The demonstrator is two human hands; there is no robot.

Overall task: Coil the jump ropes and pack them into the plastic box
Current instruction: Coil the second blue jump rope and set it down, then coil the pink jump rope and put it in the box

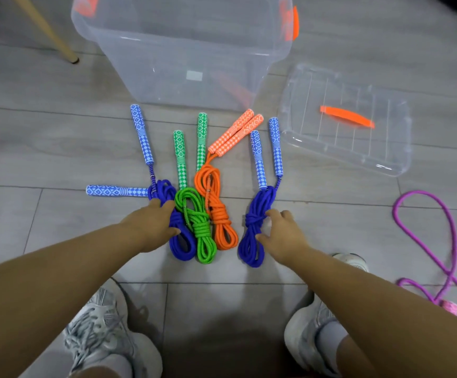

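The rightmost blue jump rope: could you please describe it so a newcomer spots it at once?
Find the clear plastic box at the top; four coiled ropes lie in a row before it. Take the rightmost blue rope, nearest the loose lid. Unlike the other blue rope, its handles lie parallel.

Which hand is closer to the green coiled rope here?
Left. The left hand touches the blue coil lying right against the green rope; the right hand touches the other blue coil, with the orange rope between it and the green one.
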